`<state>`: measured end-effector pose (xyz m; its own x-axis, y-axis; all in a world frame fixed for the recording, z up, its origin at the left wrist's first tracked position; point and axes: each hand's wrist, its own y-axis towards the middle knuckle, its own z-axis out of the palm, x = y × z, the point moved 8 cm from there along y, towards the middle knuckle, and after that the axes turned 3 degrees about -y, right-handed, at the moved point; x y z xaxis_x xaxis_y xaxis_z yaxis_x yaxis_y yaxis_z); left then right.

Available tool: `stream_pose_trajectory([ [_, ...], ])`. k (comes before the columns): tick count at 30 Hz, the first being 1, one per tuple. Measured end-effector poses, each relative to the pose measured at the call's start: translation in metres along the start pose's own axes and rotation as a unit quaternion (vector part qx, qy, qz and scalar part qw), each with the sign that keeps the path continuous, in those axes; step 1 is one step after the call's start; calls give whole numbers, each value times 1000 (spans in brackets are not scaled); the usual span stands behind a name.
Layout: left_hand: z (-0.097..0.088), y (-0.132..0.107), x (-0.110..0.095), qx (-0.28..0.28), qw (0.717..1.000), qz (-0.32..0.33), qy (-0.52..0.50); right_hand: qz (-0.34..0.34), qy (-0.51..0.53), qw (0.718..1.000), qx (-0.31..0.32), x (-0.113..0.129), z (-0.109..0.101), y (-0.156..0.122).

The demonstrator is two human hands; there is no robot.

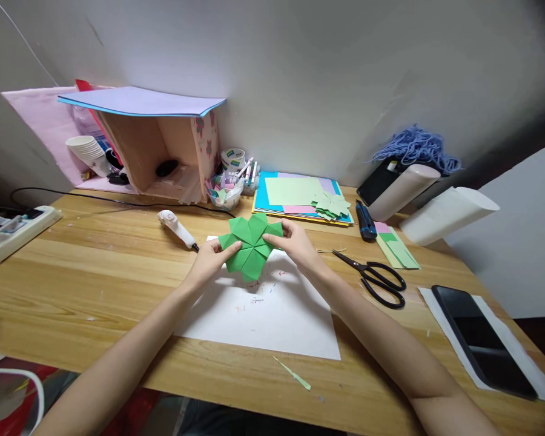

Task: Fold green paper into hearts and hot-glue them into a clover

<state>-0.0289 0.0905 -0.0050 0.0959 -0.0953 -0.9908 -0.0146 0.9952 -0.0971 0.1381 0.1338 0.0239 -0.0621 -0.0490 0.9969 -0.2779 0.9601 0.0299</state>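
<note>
Between my two hands is a green folded paper flower (pixel 251 247), its creased petals spread around a middle point, held above a white sheet of paper (pixel 272 330). My left hand (pixel 213 257) pinches its left edge, thumb on top and fingers behind. On the other side my right hand (pixel 293 239) grips a right petal, thumb over the face. The fingers behind the paper are partly hidden. Small coloured marks dot the white sheet under the flower. A white glue gun (pixel 177 229) lies left of the flower.
Black-handled scissors (pixel 381 281) lie right of the sheet, near a blue cutter (pixel 366 221) and a phone (pixel 476 336). Paler green folded paper pieces (pixel 331 206) rest on coloured paper (pixel 295 191) behind. An open box (pixel 206 151) stands back left; a paper strip (pixel 293 373) lies in front.
</note>
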Motion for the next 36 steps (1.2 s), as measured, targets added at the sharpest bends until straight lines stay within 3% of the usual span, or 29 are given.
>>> stream_pose_trajectory([
  [9,1,0,0,10,1000,-8,0,-3,13,1000,10,1,1,0],
  [17,-5,1,-1,-20,1000,-13,8,6,41,999,26,1,9,-4],
  [22,-2,2,1,-2,1000,-18,-9,-3,36,999,41,1,14,-6],
  [30,-5,-5,-21,12,999,11,43,-37,26,996,76,8,19,-9],
  [36,-12,-23,-25,38,995,-1,94,-41,1,991,127,18,37,-22],
])
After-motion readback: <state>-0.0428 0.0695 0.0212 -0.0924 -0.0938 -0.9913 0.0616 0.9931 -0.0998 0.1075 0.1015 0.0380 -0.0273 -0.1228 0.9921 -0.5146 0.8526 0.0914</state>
